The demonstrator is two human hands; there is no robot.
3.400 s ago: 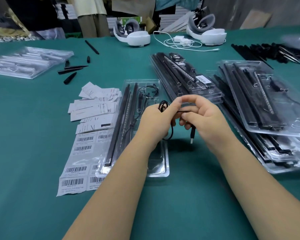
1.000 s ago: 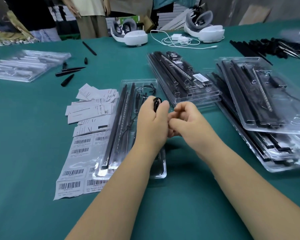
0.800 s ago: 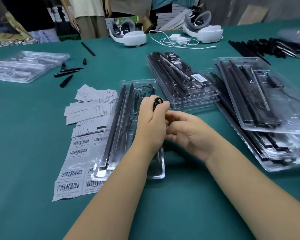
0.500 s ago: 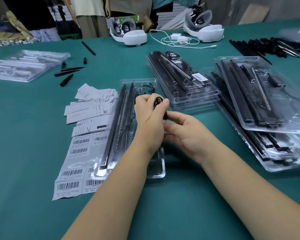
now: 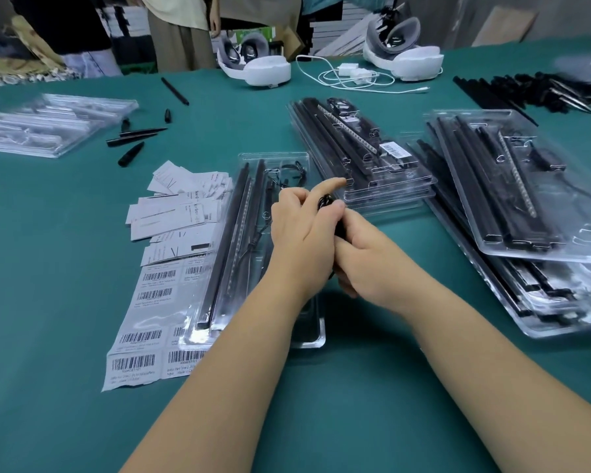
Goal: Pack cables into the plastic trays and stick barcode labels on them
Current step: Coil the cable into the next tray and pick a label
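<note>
Both hands meet over the right side of an open clear plastic tray (image 5: 273, 158) that holds long black strips. My left hand (image 5: 301, 230) grips a coiled black cable (image 5: 325, 201), its index finger stretched forward. My right hand (image 5: 365, 261) presses against it from the right, fingers curled round the same cable bundle. Most of the cable is hidden between the hands. A sheet of barcode labels (image 5: 147, 322) lies left of the tray, partly under it.
Loose paper slips (image 5: 181, 203) lie left of the tray. Stacks of packed trays (image 5: 365, 155) (image 5: 526, 199) fill the right. Empty trays (image 5: 48, 121) sit far left, with black pen-like parts (image 5: 133, 138) nearby. Two white headsets (image 5: 256, 63) (image 5: 403, 52), a white charger cable and standing people are at the far edge.
The loose cable with its hanging plug has been wound into a tight bundle. Both hands closed together around it and my left index finger has lifted forward.
</note>
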